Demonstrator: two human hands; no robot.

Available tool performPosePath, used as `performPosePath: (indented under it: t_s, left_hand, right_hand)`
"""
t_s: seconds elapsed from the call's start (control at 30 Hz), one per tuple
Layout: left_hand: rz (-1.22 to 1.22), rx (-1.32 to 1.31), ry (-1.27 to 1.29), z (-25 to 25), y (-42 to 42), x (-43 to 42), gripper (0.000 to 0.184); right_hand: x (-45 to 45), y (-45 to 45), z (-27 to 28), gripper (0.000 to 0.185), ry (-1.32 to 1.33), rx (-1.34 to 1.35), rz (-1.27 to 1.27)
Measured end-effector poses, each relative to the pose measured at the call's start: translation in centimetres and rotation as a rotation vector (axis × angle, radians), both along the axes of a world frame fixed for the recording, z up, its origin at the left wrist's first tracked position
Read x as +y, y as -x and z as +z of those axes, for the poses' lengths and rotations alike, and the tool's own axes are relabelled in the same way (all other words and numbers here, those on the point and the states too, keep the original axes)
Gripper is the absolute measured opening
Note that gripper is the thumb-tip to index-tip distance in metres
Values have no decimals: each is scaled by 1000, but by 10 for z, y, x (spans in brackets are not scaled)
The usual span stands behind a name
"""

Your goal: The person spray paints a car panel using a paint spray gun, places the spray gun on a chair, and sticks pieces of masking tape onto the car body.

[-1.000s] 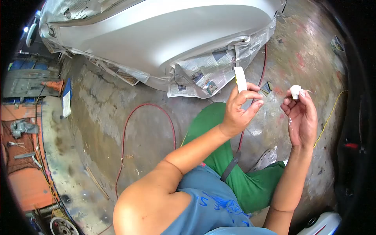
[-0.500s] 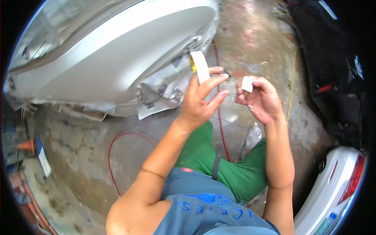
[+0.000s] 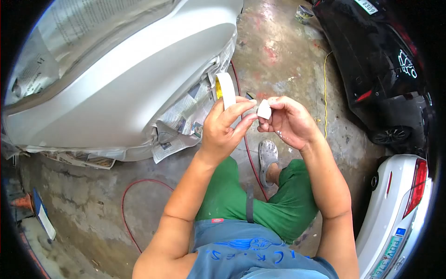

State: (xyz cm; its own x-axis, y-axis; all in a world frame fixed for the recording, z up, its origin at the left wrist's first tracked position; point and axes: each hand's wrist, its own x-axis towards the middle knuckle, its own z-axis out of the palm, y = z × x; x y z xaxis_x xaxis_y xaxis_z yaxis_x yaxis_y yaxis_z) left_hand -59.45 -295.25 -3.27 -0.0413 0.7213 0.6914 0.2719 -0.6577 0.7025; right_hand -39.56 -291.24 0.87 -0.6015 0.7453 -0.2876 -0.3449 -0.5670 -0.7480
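Note:
A roll of white tape (image 3: 226,90) with a yellow inner side hangs around the fingers of my left hand (image 3: 222,132). The thumb and fingertips of that hand point toward the right hand. My right hand (image 3: 291,122) pinches a small white piece (image 3: 264,109) between thumb and fingers. White specks show on its palm. Both hands are close together in front of my body, with a narrow gap between the left fingertips and the white piece.
A silver-grey car panel (image 3: 125,79) edged with newspaper (image 3: 183,109) fills the upper left. A red hose (image 3: 251,158) runs across the concrete floor. To the right are a yellow cord (image 3: 325,93), a black car (image 3: 357,60) and a white car (image 3: 388,204). An orange cone (image 3: 22,202) lies far left.
My hands have come closer together, the right one moving left toward the tape roll. The view has shifted, bringing more of the black and white cars into sight.

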Motion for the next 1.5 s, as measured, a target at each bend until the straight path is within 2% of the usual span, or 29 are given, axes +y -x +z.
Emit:
performPosePath:
  t_s: [0.13, 0.33, 0.43, 0.53, 0.63, 0.67, 0.77, 0.8, 0.9, 0.93, 1.03, 1.07, 1.17, 1.3, 1.33, 1.43, 1.5]
  left_hand:
    - [-7, 39, -32, -1, -1, 4, 39]
    - [-22, 44, 63, -12, -10, 14, 26]
    - [51, -111, 95, -15, -27, 16, 18]
    - [101, -192, 257, -17, -43, 19, 11]
    - [-40, -652, 529, -11, -57, 22, 9]
    - [-156, -767, 590, -10, -58, 24, 13]
    - [-351, -1091, 746, -11, -64, 29, 14]
    - [-361, -1119, 742, -9, -67, 29, 15]
    - [-385, -1193, 716, 1, -76, 25, 12]
    - [-384, -1199, 733, 1, -78, 24, 12]
    - [-389, -1210, 741, -4, -78, 23, 12]
    - [-403, -1221, 742, -6, -78, 23, 11]
    - [-418, -1260, 776, -5, -74, 19, 9]
    - [-473, -1293, 750, -3, -62, 9, 36]
    - [-462, -1320, 769, -7, -57, 6, 53]
    - [-280, -1111, 792, -49, -55, -6, 57]
    - [-254, -882, 835, -109, -68, -12, 59]
  right_hand:
    - [9, -2, -16, 26, 18, 1, 14]
    - [22, -10, -29, 31, 7, 18, 61]
    - [27, -21, -30, 36, 27, -51, 29]
    - [39, -39, -8, 41, 85, -17, -39]
    - [41, -53, -8, 50, -124, -252, -378]
    - [36, -54, -6, 52, -288, -337, -376]
    - [18, -32, -6, 51, -554, -435, -289]
    - [11, -22, 0, 48, -483, -308, -305]
    - [12, -19, -16, 45, -456, -302, -333]
    - [12, -17, -18, 37, -455, -313, -369]
    - [9, -11, -10, 29, -494, -335, -367]
    - [5, -5, -4, 20, -511, -366, -396]
    - [7, -3, -7, 15, -543, -401, -395]
    - [10, 7, -5, 10, -717, -446, -531]
    - [11, 6, 4, 8, -702, -432, -557]
    - [24, 19, 36, 6, -1249, -629, -657]
    - [28, 52, 70, 12, -1606, -704, -612]
